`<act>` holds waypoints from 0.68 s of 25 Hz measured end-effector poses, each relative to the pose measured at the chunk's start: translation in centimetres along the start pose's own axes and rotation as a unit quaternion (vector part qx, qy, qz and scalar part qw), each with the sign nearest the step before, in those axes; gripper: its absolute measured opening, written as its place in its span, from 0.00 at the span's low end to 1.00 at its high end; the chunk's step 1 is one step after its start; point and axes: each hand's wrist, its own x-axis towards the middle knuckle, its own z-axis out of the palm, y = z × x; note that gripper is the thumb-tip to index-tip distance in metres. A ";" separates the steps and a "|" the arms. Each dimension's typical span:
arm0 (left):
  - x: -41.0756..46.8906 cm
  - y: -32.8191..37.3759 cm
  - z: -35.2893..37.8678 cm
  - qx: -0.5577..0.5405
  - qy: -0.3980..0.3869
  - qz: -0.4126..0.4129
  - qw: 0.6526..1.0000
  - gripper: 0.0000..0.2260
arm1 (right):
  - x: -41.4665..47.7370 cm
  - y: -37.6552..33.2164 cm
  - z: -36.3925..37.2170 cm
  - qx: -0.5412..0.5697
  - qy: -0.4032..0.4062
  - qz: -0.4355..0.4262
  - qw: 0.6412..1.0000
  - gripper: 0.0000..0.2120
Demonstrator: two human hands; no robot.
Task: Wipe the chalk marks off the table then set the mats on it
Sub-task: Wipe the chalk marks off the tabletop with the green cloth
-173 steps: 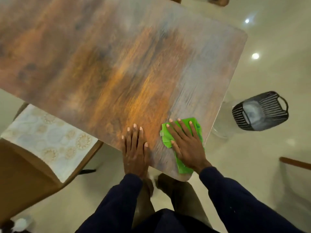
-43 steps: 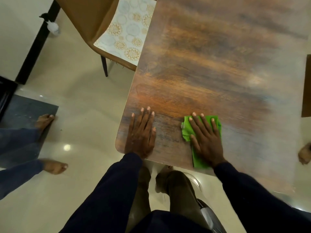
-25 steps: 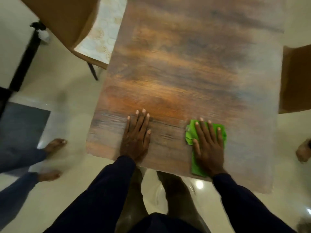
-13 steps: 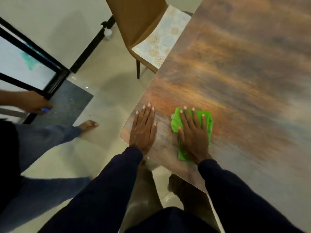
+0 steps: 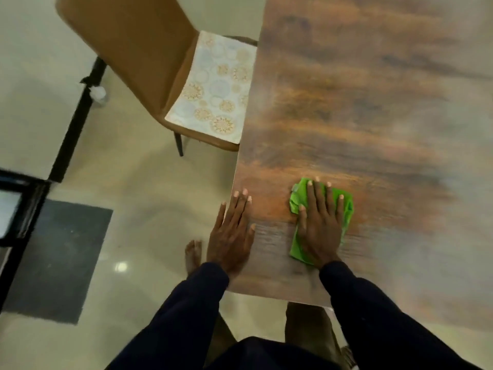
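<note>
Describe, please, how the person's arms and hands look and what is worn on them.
Both arms wear long, dark navy sleeves: the left sleeve and the right sleeve end at the wrists. The left hand and the right hand are bare, with no gloves, rings or watch showing; the fingers have short nails.

2 dark-sleeved arms reach up from the bottom edge of the frame. At lower centre the left hand [image 5: 231,233] lies palm down, fingers straight and close together. Just right of it the right hand [image 5: 320,225] lies flat, fingers straight and spread.
</note>
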 end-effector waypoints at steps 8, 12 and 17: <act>8.5 -6.1 -2.1 -0.009 -0.057 0.270 0.961 0.27 | -11.6 -8.6 -0.1 0.013 -0.019 0.178 0.984 0.29; 15.1 -6.2 -2.1 -0.016 -0.109 0.357 0.928 0.29 | -11.1 -7.8 -0.2 0.003 0.017 0.263 0.965 0.29; 23.9 -6.0 -0.3 0.020 -0.121 0.445 0.887 0.30 | -3.2 -7.4 1.5 -0.018 0.076 0.456 0.887 0.29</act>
